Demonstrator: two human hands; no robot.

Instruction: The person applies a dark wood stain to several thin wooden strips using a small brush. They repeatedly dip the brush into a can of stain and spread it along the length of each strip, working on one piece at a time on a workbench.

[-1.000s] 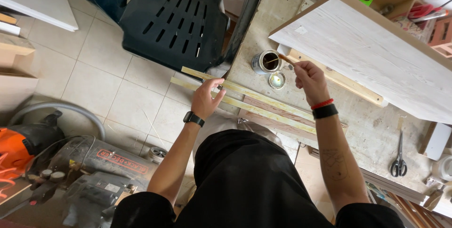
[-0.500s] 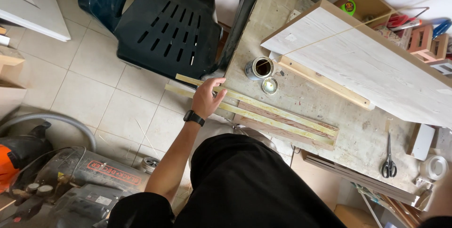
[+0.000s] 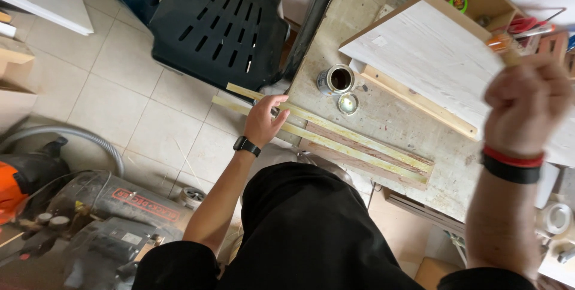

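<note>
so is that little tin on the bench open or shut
Open. The small tin stands upright on the workbench with dark liquid showing inside, and its round lid lies flat beside it.

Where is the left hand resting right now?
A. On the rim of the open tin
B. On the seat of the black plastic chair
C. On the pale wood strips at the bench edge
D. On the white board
C: the left hand lies flat on the pale wood strips at the bench edge, apart from the open tin, the black plastic chair and the white board.
</note>
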